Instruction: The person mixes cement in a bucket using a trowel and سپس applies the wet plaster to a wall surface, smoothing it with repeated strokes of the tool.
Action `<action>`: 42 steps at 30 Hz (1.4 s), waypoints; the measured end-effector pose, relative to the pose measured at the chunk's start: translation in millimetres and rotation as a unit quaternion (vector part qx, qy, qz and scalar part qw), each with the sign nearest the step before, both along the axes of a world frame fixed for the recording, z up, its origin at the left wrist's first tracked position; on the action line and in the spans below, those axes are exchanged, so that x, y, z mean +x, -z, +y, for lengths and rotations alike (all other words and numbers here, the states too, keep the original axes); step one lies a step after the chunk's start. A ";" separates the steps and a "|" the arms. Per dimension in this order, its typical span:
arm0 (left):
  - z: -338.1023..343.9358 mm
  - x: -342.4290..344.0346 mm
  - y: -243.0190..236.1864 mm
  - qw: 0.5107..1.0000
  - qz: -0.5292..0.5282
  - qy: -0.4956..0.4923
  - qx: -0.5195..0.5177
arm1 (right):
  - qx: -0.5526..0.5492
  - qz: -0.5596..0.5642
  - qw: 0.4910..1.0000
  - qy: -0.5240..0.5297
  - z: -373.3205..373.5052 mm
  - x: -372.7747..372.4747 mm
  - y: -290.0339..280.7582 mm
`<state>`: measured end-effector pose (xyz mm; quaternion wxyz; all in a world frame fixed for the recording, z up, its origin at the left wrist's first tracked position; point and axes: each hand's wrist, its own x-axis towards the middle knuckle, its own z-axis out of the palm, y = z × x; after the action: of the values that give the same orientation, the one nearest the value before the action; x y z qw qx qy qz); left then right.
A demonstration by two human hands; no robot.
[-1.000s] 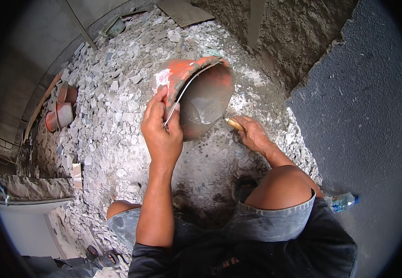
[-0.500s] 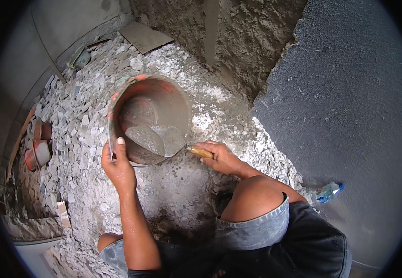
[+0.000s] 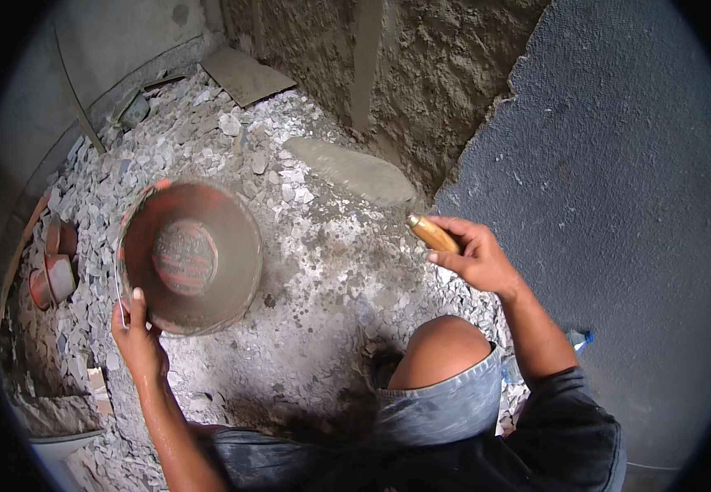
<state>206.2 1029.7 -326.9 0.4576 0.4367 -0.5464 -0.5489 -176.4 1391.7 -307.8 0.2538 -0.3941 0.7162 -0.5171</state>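
Observation:
My left hand (image 3: 141, 340) is closed on the near-left rim of an orange bucket (image 3: 237, 271), its thumb over the edge. The bucket tips toward me, and its inside is coated with grey mortar, with only a thin smear on the bottom. In my right hand (image 3: 480, 254) is the wooden handle (image 3: 433, 234) of a trowel. The trowel's long grey blade (image 3: 347, 170) points up and left, away from the bucket, just in front of the foot of the rough plastered wall (image 3: 446, 74). Wet mortar seems to cover the blade.
Broken rubble (image 3: 85, 221) covers the floor at left. A flat board (image 3: 245, 75) lies at the far corner. Small orange tubs (image 3: 54, 279) stand at far left. A plastic bottle (image 3: 578, 339) lies partly behind my right arm, beside the dark grey wall (image 3: 618, 205).
The trowel has come out of the bucket and swung up and right toward the wall. My left hand has moved the bucket left and toward me.

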 end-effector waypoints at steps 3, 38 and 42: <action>-0.8 43.2 10.2 1.000 -0.012 -0.014 0.023 | 0.032 -0.109 0.993 0.012 8.9 -31.1 -20.2; -36.1 27.4 83.0 0.999 -0.045 0.024 0.020 | 0.320 0.265 0.885 0.211 -73.6 -182.5 -87.0; -32.5 20.2 75.5 0.994 -0.081 0.057 0.035 | 0.320 0.272 0.880 0.224 -55.6 -186.3 -111.8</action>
<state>226.4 997.2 -402.3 0.3641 0.4636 -0.5860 -0.5560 -362.6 1336.1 -196.0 0.0389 -0.2458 0.9525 -0.1756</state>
